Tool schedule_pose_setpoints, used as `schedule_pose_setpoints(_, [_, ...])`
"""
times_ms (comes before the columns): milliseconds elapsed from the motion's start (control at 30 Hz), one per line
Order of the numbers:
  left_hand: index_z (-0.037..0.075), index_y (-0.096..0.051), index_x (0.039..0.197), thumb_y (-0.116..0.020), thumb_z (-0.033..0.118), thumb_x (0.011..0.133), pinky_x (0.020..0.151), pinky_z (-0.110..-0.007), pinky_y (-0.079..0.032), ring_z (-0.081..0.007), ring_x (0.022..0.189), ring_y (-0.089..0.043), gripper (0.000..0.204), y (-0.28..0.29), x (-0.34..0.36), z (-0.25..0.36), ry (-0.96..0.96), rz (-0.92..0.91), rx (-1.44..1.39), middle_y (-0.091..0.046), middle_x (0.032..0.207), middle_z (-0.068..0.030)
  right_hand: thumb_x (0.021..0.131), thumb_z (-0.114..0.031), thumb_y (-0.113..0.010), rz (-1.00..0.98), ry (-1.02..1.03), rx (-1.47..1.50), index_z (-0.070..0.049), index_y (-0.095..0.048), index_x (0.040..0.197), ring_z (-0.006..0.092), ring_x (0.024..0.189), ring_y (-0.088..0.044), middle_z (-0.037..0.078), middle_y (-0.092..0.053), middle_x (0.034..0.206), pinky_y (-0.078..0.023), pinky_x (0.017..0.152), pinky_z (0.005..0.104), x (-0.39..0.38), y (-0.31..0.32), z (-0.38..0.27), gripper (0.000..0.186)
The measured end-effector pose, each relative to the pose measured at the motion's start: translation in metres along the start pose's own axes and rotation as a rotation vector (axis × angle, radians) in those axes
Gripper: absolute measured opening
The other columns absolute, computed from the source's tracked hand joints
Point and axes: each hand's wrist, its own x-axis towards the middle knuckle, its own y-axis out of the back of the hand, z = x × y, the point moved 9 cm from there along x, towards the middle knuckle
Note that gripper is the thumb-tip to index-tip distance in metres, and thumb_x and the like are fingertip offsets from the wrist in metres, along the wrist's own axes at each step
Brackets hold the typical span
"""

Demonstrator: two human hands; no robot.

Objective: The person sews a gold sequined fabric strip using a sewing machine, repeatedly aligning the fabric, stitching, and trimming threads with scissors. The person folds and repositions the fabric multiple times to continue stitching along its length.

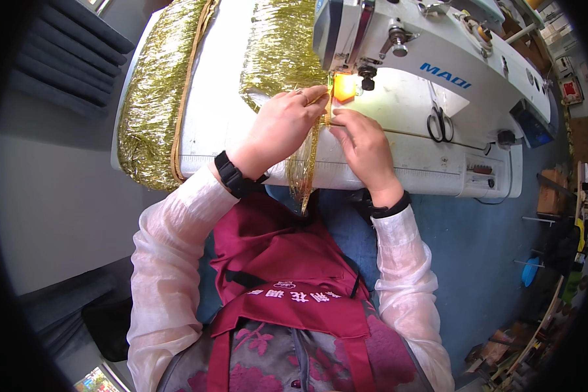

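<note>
A white sewing machine [431, 65] stands over the table, its lit needle area beside an orange guard [344, 87]. My left hand [287, 121] reaches up to the needle area, its fingers drawn together on the top band of a gold tinsel fringe [281, 46]. Just right of it, my right hand [364, 145] pinches the narrow gold band [328, 116] in front of the needle. From between the hands, loose strands and the band's end hang over the table's front edge. My fingers partly hide where the band and fringe meet.
Another bundle of gold fringe [153, 98] with a brown-gold edge lies at the table's left end. Black-handled scissors [440, 124] rest right of the needle. A small recessed tray [482, 171] is at the right front. Pleated dark cloth [72, 49] is at far left.
</note>
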Motion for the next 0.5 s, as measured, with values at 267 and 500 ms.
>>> schedule_pose_setpoints(267, [0.001,-0.07,0.125,-0.061,0.012,0.094,0.1,-0.037,-0.05,-0.0233,0.12,-0.066,0.035,-0.008,-0.004,0.02,-0.14,-0.12,0.149,-0.066,0.138,-0.0099,0.093,-0.019,-0.071,-0.17,0.129,-0.194,-0.004,-0.068,0.118,0.0266,0.127,-0.061,0.011,-0.069,0.13,-0.045,0.11,0.0406,-0.009,-0.016,0.0,0.03])
schedule_pose_setpoints(500, [0.0,-0.068,0.126,-0.061,0.007,0.092,0.098,-0.038,-0.052,-0.0267,0.115,-0.068,0.035,-0.021,-0.003,0.02,-0.038,-0.131,-0.034,-0.068,0.132,-0.0121,0.093,-0.019,-0.07,-0.164,0.117,-0.141,-0.006,-0.069,0.119,0.0262,0.128,-0.061,0.01,-0.069,0.13,-0.045,0.112,0.0423,-0.013,-0.008,0.007,0.029])
